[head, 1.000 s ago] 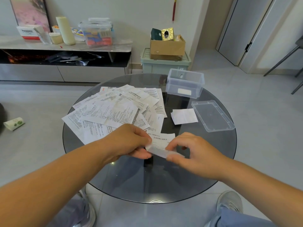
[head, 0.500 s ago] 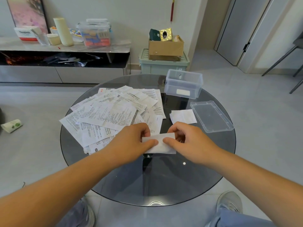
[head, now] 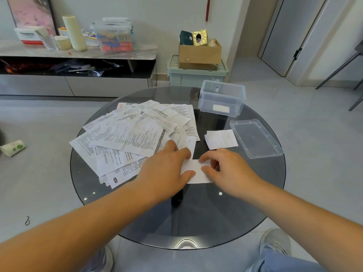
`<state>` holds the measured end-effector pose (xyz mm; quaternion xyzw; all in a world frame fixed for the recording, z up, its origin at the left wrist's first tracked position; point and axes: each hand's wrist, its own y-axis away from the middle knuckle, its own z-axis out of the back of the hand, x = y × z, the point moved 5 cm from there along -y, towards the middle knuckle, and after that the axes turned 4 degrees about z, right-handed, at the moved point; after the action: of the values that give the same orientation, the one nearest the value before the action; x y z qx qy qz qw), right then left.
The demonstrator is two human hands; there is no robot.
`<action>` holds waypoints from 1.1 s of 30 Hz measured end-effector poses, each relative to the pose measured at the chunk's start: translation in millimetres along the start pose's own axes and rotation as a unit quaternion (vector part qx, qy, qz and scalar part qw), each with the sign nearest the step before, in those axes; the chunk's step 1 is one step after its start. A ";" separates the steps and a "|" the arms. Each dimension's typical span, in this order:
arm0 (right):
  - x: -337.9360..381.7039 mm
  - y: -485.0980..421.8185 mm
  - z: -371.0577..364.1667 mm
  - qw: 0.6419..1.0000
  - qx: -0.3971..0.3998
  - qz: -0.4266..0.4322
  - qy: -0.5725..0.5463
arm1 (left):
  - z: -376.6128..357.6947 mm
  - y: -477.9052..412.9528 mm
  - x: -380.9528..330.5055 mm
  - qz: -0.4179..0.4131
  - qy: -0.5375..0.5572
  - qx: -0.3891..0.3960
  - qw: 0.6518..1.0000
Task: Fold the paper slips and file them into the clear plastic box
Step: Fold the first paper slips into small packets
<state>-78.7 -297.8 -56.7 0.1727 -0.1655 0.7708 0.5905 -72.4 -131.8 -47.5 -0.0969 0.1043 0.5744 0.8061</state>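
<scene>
A white folded slip [head: 196,171] lies flat on the round glass table [head: 206,216] near its middle. My left hand [head: 167,167] presses its left half with thumb and fingers on top. My right hand [head: 227,169] presses the right half, its fingertips bent down onto the paper. A spread pile of printed paper slips [head: 133,138] covers the table's left side. The clear plastic box [head: 204,99] stands open at the far right with one folded slip [head: 221,108] inside. Its lid [head: 255,138] lies to the right, beside a small stack of folded slips [head: 221,139].
A low cabinet [head: 78,55] with containers runs along the back wall. A cardboard box [head: 199,52] sits on a green bin [head: 196,75] behind the table. A rolled packet [head: 13,148] lies on the floor at left. My shoes show under the near edge.
The slip was held up between both hands' fingertips a second ago; it has since been folded over and now lies flat on the glass, pressed down by both hands.
</scene>
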 end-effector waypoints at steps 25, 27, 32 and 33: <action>-15.8 33.0 -1.3 0.985 -0.072 0.135 0.080 | -7.1 20.0 6.4 -0.158 -0.069 -0.014 0.985; -18.4 34.7 0.6 0.986 -0.070 0.126 0.080 | -6.2 19.7 5.5 -0.156 -0.071 0.000 0.985; -20.3 33.9 -0.7 0.992 -0.046 0.102 0.061 | -3.7 15.1 7.1 -0.127 -0.022 0.039 0.991; -21.3 32.9 -0.4 0.994 -0.039 0.090 0.046 | -1.8 12.9 7.8 -0.114 -0.001 0.043 0.993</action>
<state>-105.4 -323.9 -68.6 0.0980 -0.1832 0.8206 0.5324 -82.2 -121.0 -51.9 -0.0734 0.1162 0.4736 0.8699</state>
